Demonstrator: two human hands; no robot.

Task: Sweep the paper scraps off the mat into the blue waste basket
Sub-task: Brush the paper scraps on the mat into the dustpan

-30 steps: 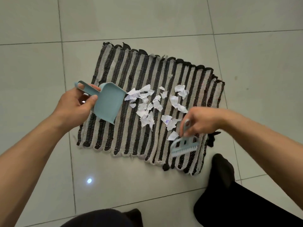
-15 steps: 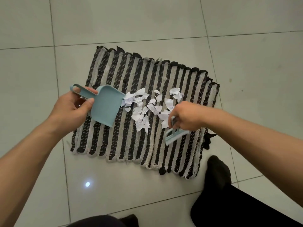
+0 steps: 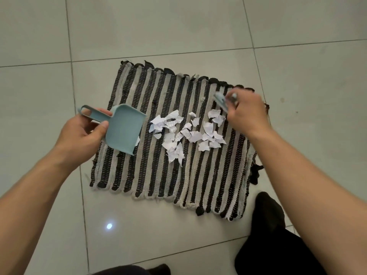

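A black-and-beige striped mat (image 3: pixel 158 175) lies on the tiled floor. Several white paper scraps (image 3: pixel 186 133) are bunched in its middle. My left hand (image 3: pixel 83 133) grips the handle of a light blue dustpan (image 3: pixel 124 129), tilted over the mat's left part with its open edge toward the scraps; one scrap shows at its lower lip. My right hand (image 3: pixel 246 112) holds a small light blue brush (image 3: pixel 220 101) at the mat's far right, just beyond the scraps; the brush is blurred. No blue waste basket is in view.
Pale floor tiles (image 3: pixel 178 26) surround the mat. My black-clad leg and foot (image 3: pixel 268 221) rest on the floor by the mat's near right corner, and a dark knee (image 3: pixel 129 269) shows at the bottom edge.
My right hand has carried the brush from the mat's near right side up to the far right, behind the scraps. The scraps are pushed closer together. The dustpan has stayed about where it was.
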